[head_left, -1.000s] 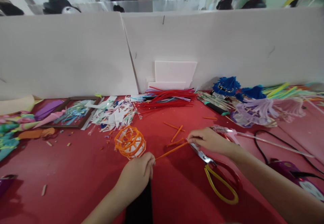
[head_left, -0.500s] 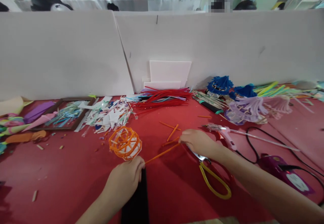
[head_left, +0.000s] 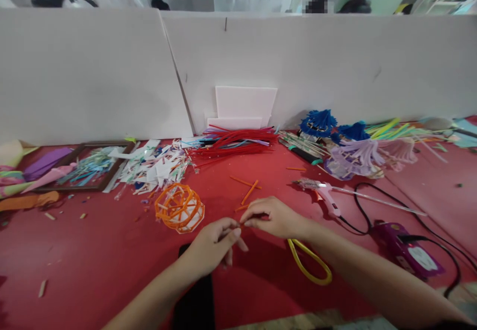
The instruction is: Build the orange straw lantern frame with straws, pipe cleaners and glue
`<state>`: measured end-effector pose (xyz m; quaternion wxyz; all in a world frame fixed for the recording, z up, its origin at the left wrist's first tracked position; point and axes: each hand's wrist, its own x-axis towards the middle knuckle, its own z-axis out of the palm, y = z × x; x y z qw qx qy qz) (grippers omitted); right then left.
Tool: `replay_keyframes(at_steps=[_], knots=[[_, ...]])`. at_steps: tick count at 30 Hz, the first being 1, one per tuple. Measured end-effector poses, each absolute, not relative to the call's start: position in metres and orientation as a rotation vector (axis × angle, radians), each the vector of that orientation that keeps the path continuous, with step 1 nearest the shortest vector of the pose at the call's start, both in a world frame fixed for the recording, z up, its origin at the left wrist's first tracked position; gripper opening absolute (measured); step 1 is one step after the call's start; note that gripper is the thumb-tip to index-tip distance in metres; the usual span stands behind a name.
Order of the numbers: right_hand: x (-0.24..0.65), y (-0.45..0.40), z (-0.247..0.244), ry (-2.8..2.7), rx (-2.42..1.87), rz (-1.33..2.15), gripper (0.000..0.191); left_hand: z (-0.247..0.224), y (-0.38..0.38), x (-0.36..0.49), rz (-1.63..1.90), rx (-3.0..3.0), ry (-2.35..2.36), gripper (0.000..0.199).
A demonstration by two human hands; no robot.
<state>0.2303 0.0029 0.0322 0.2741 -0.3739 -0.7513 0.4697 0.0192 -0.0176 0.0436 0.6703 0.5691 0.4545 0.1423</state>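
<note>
My left hand [head_left: 214,245] and my right hand [head_left: 278,218] meet fingertip to fingertip above the red table. Both pinch a thin orange strip [head_left: 242,224], of which only a small bit shows between the fingers. The other fingers of my left hand hang loosely apart. Left of the hands sits an openwork orange ball [head_left: 180,208] built of short strips, with white inside. Just beyond my right fingertips lie a few cut orange pieces [head_left: 249,192]. Scissors with a yellow handle [head_left: 313,268] lie beneath my right forearm, their blades hidden.
A pink glue gun [head_left: 328,198] with a cord and a purple box [head_left: 408,250] lie at right. Along the white partition [head_left: 112,71] are red strips [head_left: 238,141], paper scraps [head_left: 160,168], a frame [head_left: 110,178] and blue fringed pieces [head_left: 318,123]. A black flat object [head_left: 194,295] lies under my left arm.
My hands have come together; the orange strip that stretched between them is now mostly hidden by fingers. My right hand moved left and my left hand moved right. The view shifted slightly.
</note>
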Motion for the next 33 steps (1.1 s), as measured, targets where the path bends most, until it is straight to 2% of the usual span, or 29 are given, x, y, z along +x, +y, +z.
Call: replay_keyframes(at_steps=[4,6,16,24,33], knots=[[0.211,-0.001,0.007,-1.596,-1.034,1.424,0.04,0.037,-0.008,0.029,0.442,1.213,0.985,0.043],[0.204,-0.002,-0.002,-1.443,-1.039,1.461,0.044,0.035,-0.006,0.029,0.456,1.181,0.985,0.045],[0.199,-0.013,0.013,-1.36,-1.066,1.571,0.028,0.035,-0.014,0.021,0.382,0.993,0.957,0.047],[0.214,-0.014,0.025,-1.521,-0.862,1.737,0.038,0.046,-0.027,0.015,0.242,0.831,0.833,0.041],[0.219,-0.01,0.023,-1.581,-0.89,1.641,0.042,0.041,-0.026,0.017,0.292,0.722,0.806,0.039]])
